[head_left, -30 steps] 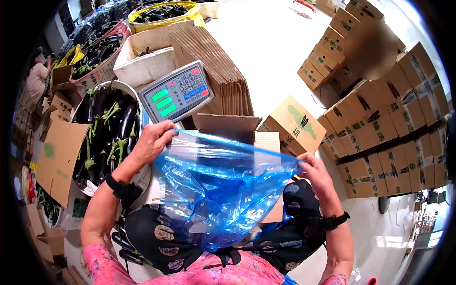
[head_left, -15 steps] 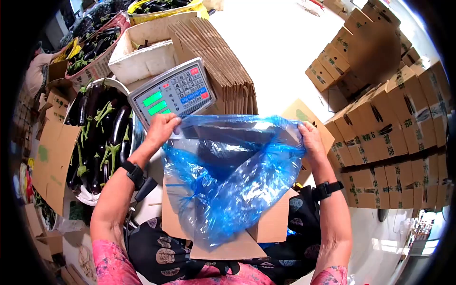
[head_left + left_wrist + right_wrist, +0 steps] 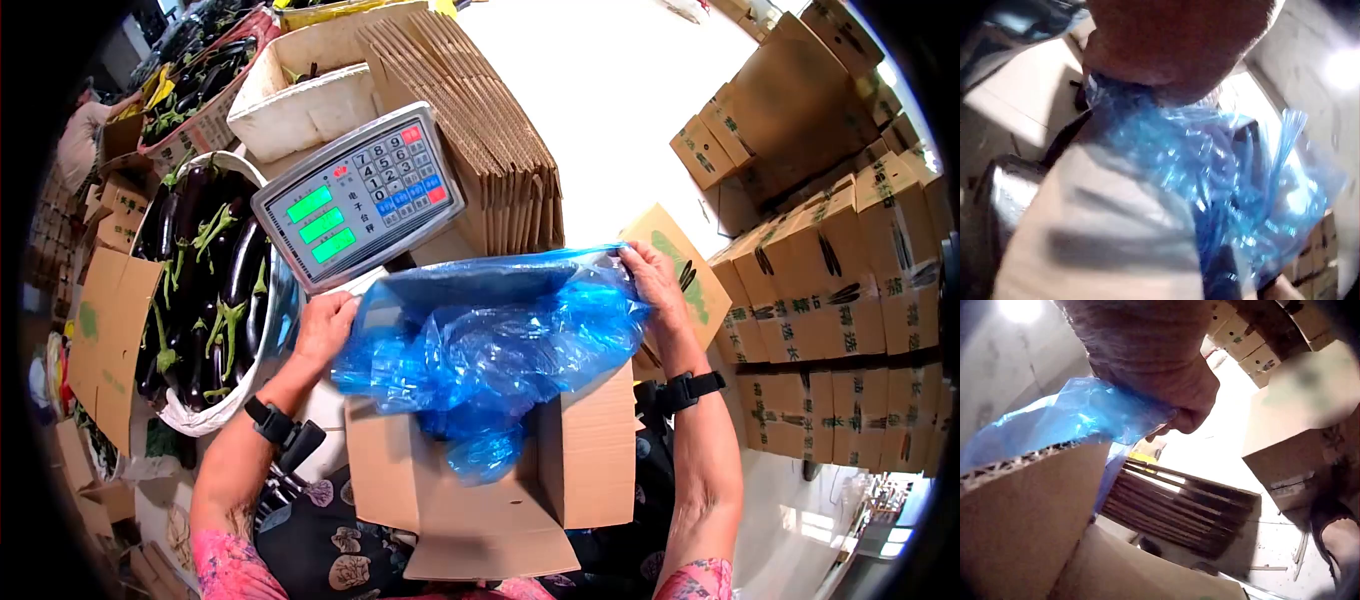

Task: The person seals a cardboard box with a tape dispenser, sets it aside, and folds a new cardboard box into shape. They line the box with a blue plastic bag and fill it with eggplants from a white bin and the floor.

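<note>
A thin blue plastic bag [image 3: 490, 345] is spread over an open cardboard box [image 3: 480, 520] in front of me. My left hand [image 3: 325, 330] grips its left edge, and my right hand [image 3: 655, 283] pinches the upper right corner of the rim. Between the two hands the film sags, its crumpled lower end hanging into the box. In the left wrist view the bag [image 3: 1179, 156] bunches below the hand [image 3: 1166, 50], over a pale box flap. The right wrist view has the hand [image 3: 1160, 369] holding film that lies across a flap's corrugated edge [image 3: 1029, 459].
A scale display [image 3: 360, 195] stands just beyond the box. Flattened cartons [image 3: 480, 140] are stacked behind it, beside a white foam box [image 3: 300, 115]. A tub of eggplants [image 3: 290, 325] is on the left; packed cartons [image 3: 820, 270] pile up on the right.
Both hands have moved forward from over my lap with the bag. The bag now lies over the box and its lower end has dropped inside. More of the box's near flaps shows.
</note>
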Tool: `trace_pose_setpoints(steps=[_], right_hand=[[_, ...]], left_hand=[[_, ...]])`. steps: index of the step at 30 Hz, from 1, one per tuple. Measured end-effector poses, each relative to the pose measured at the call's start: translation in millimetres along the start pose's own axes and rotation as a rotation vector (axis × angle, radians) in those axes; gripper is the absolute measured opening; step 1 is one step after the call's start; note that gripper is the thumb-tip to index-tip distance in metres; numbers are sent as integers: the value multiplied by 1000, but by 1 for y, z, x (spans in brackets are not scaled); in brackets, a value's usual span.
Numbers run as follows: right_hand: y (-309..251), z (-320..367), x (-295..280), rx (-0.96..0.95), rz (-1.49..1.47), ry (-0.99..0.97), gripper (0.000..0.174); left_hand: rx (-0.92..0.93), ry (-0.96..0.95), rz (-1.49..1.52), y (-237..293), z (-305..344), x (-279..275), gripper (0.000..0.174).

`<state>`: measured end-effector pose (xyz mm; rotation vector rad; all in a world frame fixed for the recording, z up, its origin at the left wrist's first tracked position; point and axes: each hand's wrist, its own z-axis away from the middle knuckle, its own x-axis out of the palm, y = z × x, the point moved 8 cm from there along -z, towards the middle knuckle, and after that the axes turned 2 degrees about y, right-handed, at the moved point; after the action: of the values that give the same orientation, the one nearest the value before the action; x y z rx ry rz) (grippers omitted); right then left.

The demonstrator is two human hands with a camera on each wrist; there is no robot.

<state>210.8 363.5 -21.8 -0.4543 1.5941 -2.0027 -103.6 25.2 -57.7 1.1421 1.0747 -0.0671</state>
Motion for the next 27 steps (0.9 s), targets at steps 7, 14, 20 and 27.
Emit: trace_pose_setpoints(steps=[7, 14, 20, 27], right_hand=[[22, -25, 21, 49, 277, -131, 19], [63, 5, -13, 299, 224, -177, 19], [100, 78, -55, 276, 202, -73, 30], [10, 135, -67, 24, 1224, -195, 22]], left_hand=[[-674, -434, 864, -35, 32, 63, 15], [-716, -539, 927, -54, 27, 81, 29], [-174, -591, 800, -110, 54, 105, 27], [-245, -149, 517, -24, 47, -46, 32]])
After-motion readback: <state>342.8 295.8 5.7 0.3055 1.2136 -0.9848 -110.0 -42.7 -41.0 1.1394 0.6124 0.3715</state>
